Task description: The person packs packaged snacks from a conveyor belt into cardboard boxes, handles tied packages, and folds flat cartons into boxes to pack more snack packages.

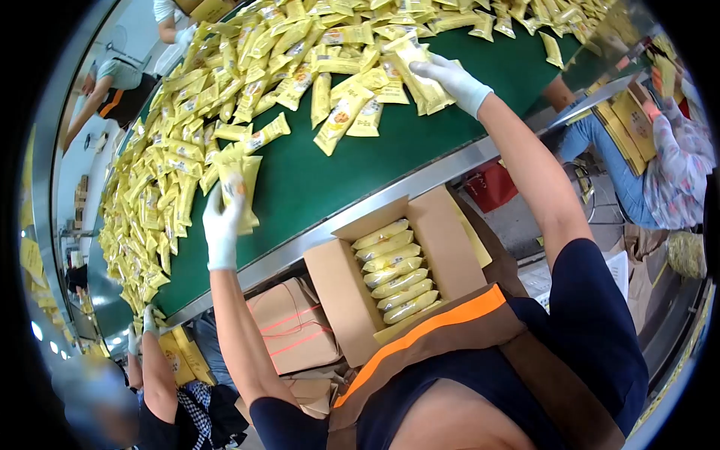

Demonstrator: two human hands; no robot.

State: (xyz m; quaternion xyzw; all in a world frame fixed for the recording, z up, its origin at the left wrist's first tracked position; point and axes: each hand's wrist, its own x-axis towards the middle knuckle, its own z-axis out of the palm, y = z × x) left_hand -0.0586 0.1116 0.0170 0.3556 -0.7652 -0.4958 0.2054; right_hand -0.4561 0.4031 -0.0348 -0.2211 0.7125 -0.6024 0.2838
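My left hand (223,225), in a white glove, is closed on yellow packets (238,180) at the near edge of the pile. Over the upper middle of the green belt (322,180), my right hand (454,79), also gloved, grips more yellow packets (420,75). A large heap of the same packets (180,150) covers the left and far parts of the belt. Below the belt's edge, in front of my body, an open cardboard box (341,289) holds a row of several packets (394,270).
A closed brown carton (292,326) stands left of the open box. The belt's metal rim (367,199) runs between box and belt. Co-workers are at the lower left, upper left and right, some with gloved hands near the packets. A red bag (491,186) lies beyond the box.
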